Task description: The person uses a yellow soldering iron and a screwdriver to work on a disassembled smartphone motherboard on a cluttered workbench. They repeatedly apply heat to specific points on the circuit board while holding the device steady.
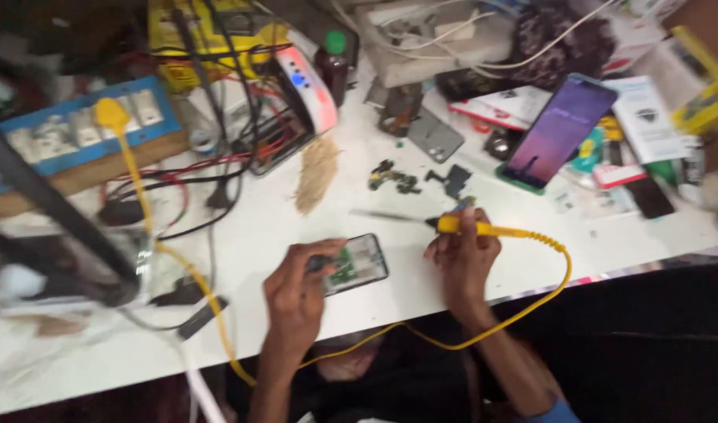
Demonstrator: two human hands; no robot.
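Observation:
My left hand [298, 286] grips the near end of an opened phone [357, 263] that lies flat on the white bench, its green circuit board showing. My right hand [462, 252] is closed around the yellow handle of a soldering iron [453, 225]. The iron's metal tip [378, 214] points left, above and beyond the phone and apart from it. A yellow cord [559, 270] runs from the handle, loops under the bench edge and climbs to a yellow plug [110, 114] in a blue socket board.
A lit phone [559, 131] lies at the back right among papers and boxes. Small dark parts [394, 178] and a tan brush [317, 172] lie mid-bench. Red and black wires, a yellow box and a white-pink device [308, 86] crowd the back left.

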